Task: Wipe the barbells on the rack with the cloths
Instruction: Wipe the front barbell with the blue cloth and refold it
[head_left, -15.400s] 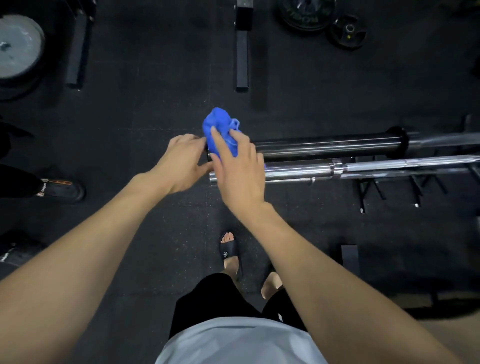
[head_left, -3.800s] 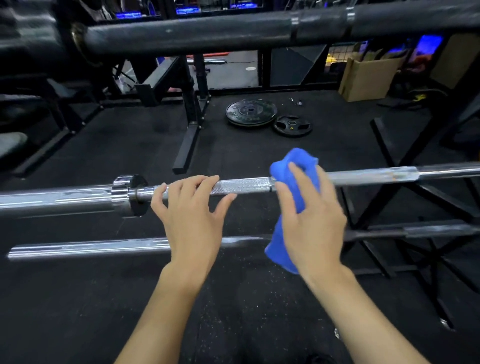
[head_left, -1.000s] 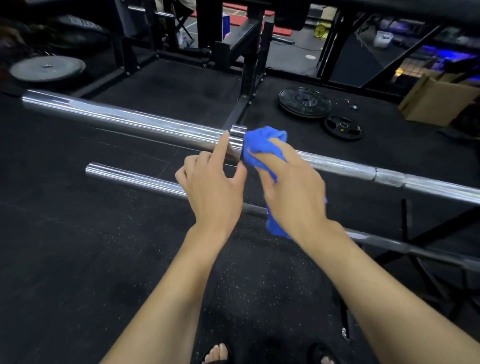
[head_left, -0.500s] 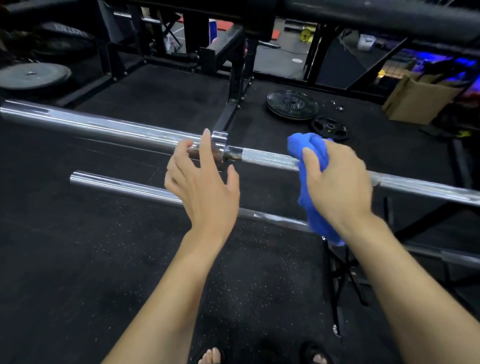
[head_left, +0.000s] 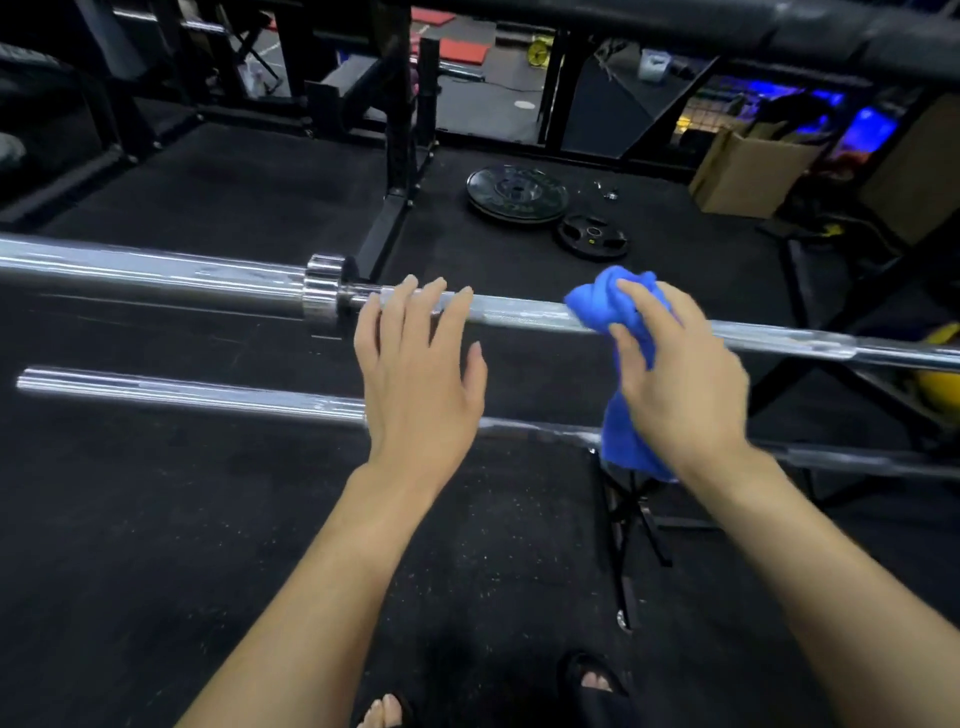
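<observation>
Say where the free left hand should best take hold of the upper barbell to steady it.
Probably the thin shaft of the upper barbell, between the collar and the blue cloth, coming from above: the left hand already hovers there, fingers straight.

One camera sits on the person's head, looking forward and down along both forearms. It is close to the upper bar (head_left: 519, 310), which crosses the frame left to right at arm's reach, with the lower bar (head_left: 208, 397) nearer. The floor (head_left: 182, 545) fills the bottom; a far plate (head_left: 517, 193) lies beyond. The wide lens bends the edges.
</observation>
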